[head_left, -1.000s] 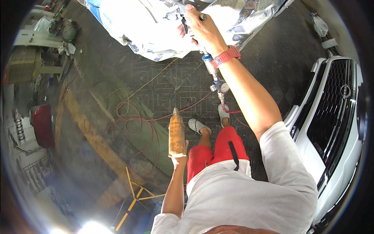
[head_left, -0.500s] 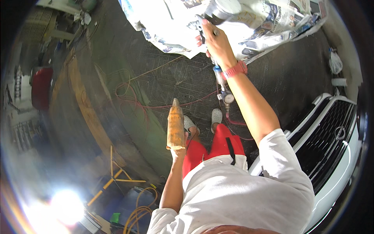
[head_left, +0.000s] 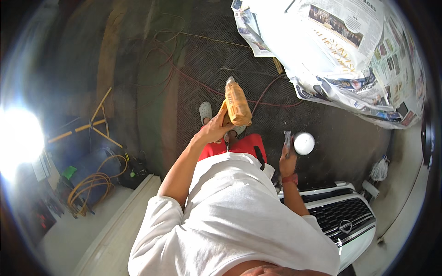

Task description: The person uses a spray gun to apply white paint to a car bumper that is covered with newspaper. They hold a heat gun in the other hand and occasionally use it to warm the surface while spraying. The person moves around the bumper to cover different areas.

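Observation:
In front of my legs, my left hand [head_left: 213, 129] grips a worn yellow-orange heat gun [head_left: 238, 108] by its handle. Its bare metal nozzle points away from me, toward the floor ahead. My right hand [head_left: 287, 162], with a red watch on the wrist, is closed on a spray gun [head_left: 287, 138] low at my right side. The spray gun's round cup with a white top [head_left: 304, 143] sits beside my fingers. Much of the gun's body is dim or hidden by the hand. Neither tool touches the newspaper-covered surface [head_left: 340, 50] at the upper right.
A red hose [head_left: 202, 85] curves across the dark textured floor [head_left: 193, 64]. To my right is the white car's front grille [head_left: 338, 216]. A yellow stand [head_left: 94, 123], a coiled orange hose [head_left: 92, 186] and a bright lamp [head_left: 20, 142] are at my left.
My right hand has drawn the spray gun back from the newspaper-covered surface to my side. My view has turned left, so that surface now lies farther right. The heat gun stays in my left hand.

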